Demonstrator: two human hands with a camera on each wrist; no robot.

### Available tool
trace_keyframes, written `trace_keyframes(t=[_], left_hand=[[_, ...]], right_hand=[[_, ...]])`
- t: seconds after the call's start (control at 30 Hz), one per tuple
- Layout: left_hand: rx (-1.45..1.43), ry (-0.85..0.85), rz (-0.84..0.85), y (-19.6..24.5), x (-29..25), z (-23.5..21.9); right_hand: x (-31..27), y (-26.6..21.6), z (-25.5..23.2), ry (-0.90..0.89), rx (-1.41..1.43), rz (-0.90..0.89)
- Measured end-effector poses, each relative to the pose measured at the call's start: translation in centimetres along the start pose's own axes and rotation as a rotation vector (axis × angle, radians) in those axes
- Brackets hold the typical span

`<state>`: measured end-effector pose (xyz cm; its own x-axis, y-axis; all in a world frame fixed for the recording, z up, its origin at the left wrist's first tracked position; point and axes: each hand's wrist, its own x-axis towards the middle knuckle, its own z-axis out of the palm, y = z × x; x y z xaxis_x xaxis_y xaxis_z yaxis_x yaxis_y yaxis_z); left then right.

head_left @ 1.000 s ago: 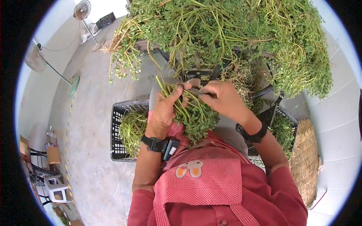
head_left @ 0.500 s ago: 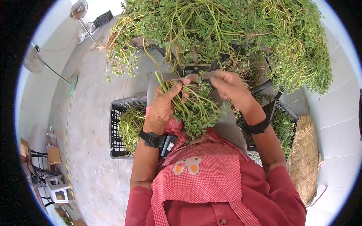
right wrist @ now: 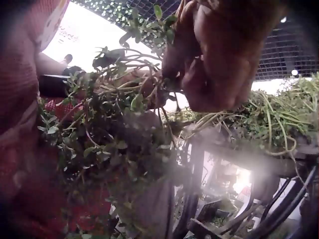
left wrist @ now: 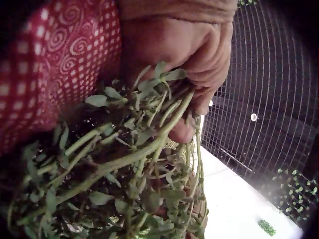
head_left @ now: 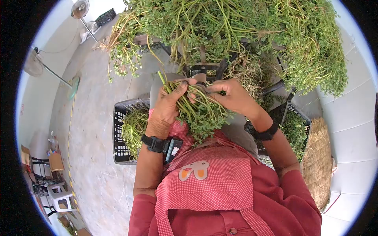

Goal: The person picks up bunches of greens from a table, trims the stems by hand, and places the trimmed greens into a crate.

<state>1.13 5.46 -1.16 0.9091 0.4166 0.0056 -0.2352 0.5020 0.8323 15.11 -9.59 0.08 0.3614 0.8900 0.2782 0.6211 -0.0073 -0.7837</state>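
Note:
My left hand (head_left: 167, 103) grips a bunch of leafy green stems (head_left: 204, 118) with small oval leaves like purslane, thumb on top. The bare stem ends stick up past the thumb, and the leaves hang over the lap. Close by on the right, my right hand (head_left: 234, 98) has its thumb and fingers pinched on stems beside the left fingertips. From the left wrist, the stems (left wrist: 124, 159) fan out below the left hand (left wrist: 174, 50). In the right wrist view, the curled right hand (right wrist: 214, 55) is at the upper edge of the bunch (right wrist: 114, 124).
A large heap of the same greens (head_left: 236, 27) covers a raised stand in front. Black crates with greens stand on the left (head_left: 118, 147) and right (head_left: 305, 122). A woven straw piece (head_left: 318, 165) leans at the right; two fans (head_left: 75, 88) stand far left.
The right hand pulled away up and right from the bunch half a second ago and is now back at the stems. The left hand keeps its grip and has shifted slightly left.

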Motion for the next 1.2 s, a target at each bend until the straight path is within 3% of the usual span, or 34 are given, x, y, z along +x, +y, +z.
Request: trace_keyframes(t=[0.17,0.23,0.27,0.3,0.37,0.4,0.43,0.5,0.57,0.63,0.67,0.77,0.93,1.0,1.03,1.1,1.13,1.17,1.2], left_hand=[[0.038,-0.010,-0.020,-0.2,0.1,-0.3],[0.056,0.047,-0.009,0.5,-0.4,0.2],[0.070,0.113,0.004,0.7,-0.5,0.3],[0.064,0.122,0.000,0.6,-0.5,0.2],[0.072,0.096,0.025,0.4,-0.2,0.3],[0.077,0.084,0.034,0.4,-0.2,0.5],[0.074,0.080,0.042,0.3,-0.1,0.6],[0.064,0.053,0.022,0.0,0.1,0.5],[0.075,0.072,0.035,0.0,0.0,0.5],[0.087,0.082,0.045,0.1,0.2,0.5],[0.091,0.074,0.045,0.0,0.2,0.4],[0.108,0.071,0.045,0.1,0.1,0.7],[0.131,0.055,0.061,-0.1,0.0,0.8],[0.227,0.056,0.032,-0.2,-0.3,1.1],[0.226,0.054,0.020,-0.4,-0.4,1.1],[0.270,0.051,0.035,-0.2,0.1,1.2],[0.270,0.055,0.041,-0.2,0.1,0.9],[0.274,0.029,0.035,-0.4,0.1,0.6],[0.279,-0.001,0.031,-0.5,0.3,0.5]], right_hand=[[0.4,0.4,0.8,0.164,-0.192,0.023],[0.7,3.1,-0.1,0.428,-0.273,0.071],[0.2,3.9,-1.2,0.367,-0.070,0.255],[-0.2,3.5,-1.9,0.356,-0.070,0.259],[-1.0,1.4,-3.5,0.420,1.028,0.634],[-1.3,1.1,-3.9,0.315,1.053,0.680],[-1.7,1.3,-3.9,0.314,1.046,0.672],[-2.3,1.5,-3.2,-0.014,0.856,0.490],[-2.6,0.9,-1.9,-0.039,0.805,0.484],[-2.6,-0.1,-0.5,0.108,0.633,0.412],[-2.6,-0.1,-0.7,0.045,0.476,0.322],[-2.6,-1.4,-0.9,-0.009,0.455,0.445],[-1.6,-0.2,-0.1,0.063,0.316,0.343],[-1.0,-0.1,0.4,0.240,-0.201,0.105],[-0.9,0.3,1.0,0.241,-0.198,0.118],[0.0,1.4,1.9,0.413,-0.067,0.145],[0.1,0.8,1.9,0.366,-0.030,0.297],[0.2,1.7,2.1,0.363,-0.030,0.293],[0.2,3.4,2.2,0.480,-0.026,0.326]])
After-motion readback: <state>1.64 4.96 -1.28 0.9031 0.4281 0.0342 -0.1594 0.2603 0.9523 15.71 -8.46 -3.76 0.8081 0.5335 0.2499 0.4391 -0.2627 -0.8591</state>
